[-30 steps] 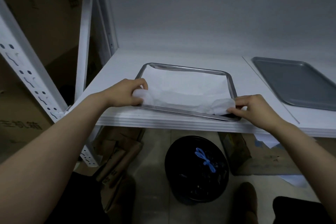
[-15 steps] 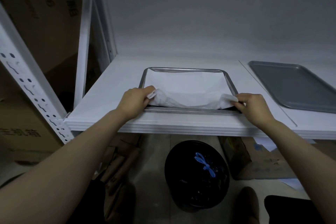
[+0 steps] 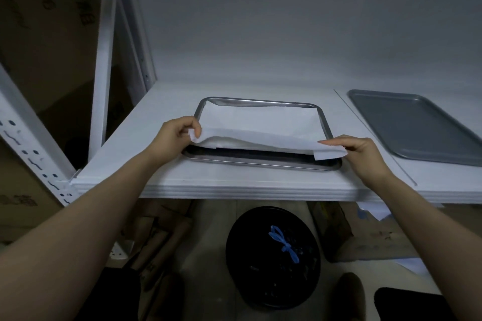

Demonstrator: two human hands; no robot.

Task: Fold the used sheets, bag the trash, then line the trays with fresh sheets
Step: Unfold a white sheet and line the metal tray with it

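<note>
Together, left hand (image 3: 175,135) and right hand (image 3: 361,153) pinch the sheet's (image 3: 260,125) raised near corners.

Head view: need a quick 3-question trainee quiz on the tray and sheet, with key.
1. True or false: the grey tray on the right has a sheet in it.
2. Which edge of the white sheet is raised off the steel tray? A. near edge B. far edge C. neither
3. What holds the sheet's two near corners?
Key: 1 false, it is bare. 2 A. 3 the left hand and the right hand, one corner each.
</note>
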